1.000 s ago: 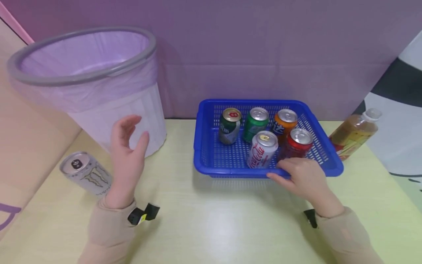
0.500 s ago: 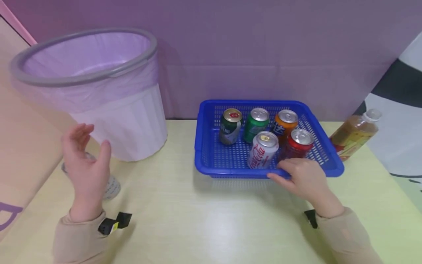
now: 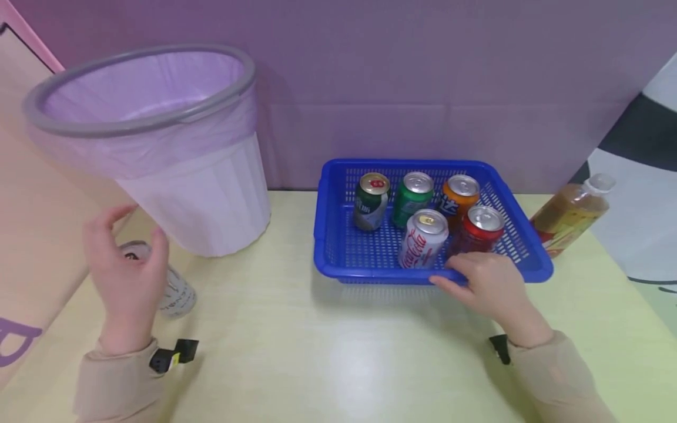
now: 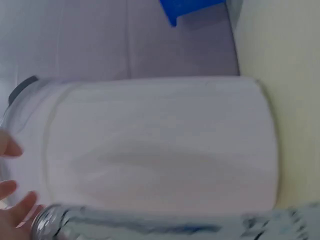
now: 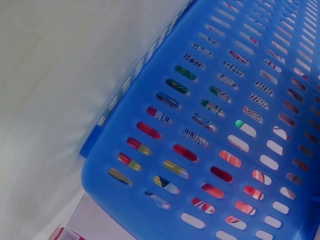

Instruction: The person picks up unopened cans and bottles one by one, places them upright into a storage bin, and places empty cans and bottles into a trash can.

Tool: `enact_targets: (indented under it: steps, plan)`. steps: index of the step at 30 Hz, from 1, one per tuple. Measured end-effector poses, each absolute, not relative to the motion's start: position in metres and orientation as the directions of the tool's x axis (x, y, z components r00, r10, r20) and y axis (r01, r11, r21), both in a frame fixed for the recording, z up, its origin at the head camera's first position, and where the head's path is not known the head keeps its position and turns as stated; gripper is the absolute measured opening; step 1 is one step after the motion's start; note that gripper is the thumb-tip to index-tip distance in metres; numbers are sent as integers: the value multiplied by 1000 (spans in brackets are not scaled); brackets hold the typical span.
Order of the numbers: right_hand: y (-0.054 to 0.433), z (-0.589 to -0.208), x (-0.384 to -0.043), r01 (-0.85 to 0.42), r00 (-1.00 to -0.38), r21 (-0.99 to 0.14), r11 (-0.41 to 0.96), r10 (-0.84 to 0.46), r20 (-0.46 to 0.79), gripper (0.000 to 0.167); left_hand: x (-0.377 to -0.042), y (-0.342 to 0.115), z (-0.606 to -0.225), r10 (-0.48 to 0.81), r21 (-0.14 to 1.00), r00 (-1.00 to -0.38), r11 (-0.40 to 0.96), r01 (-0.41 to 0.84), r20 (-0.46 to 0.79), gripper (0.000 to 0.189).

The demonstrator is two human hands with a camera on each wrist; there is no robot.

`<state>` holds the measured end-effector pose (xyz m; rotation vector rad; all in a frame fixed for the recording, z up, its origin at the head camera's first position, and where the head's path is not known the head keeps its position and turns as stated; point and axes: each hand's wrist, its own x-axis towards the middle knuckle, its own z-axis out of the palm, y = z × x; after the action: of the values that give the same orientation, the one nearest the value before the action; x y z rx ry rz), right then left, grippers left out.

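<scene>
My left hand is at the left of the table, thumb and fingers spread in a C shape in front of a white Monster energy drink can. The hand hides much of the can. In the left wrist view, the can lies along the bottom edge, its top end close to the fingers. My right hand grips the front rim of a blue plastic basket, thumb outside. Inside the basket stand several drink cans, among them a white Coca-Cola can and a red can.
A white bin with a purple liner and grey rim stands behind the left hand. A bottle of amber drink stands right of the basket. A purple-grey wall closes off the pale table's back.
My left hand has moved left from beside the bin to the Monster can, now covering much of it. The can's visible part appears slightly shifted right. The right hand keeps its place on the basket.
</scene>
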<state>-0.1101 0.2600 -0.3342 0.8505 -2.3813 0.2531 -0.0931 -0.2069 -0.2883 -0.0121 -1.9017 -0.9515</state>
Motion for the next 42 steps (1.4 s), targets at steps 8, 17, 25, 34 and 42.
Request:
enact_targets:
  steps: [8,17,25,34,42]
  plan:
    - [265,-333,-108,-614,-628,21,789,-505,592,61,-83,-238,-276,-375,808,-791,539,237,483,63]
    - [267,-336,-108,-606,-646,10,795,-500,577,58,-94,-286,-308,39,804,-824,-252,539,565,56]
    - [265,-335,-108,-611,-635,18,791,-504,585,62,-96,-297,-327,231,900,-871,-64,431,434,52]
    - [263,-336,-109,-620,-619,26,784,-509,598,65,-100,-302,-338,346,899,-830,-167,405,438,50]
    - [259,-335,-112,-635,-607,22,773,-516,604,65,-104,-307,-351,354,863,-788,-247,441,504,51]
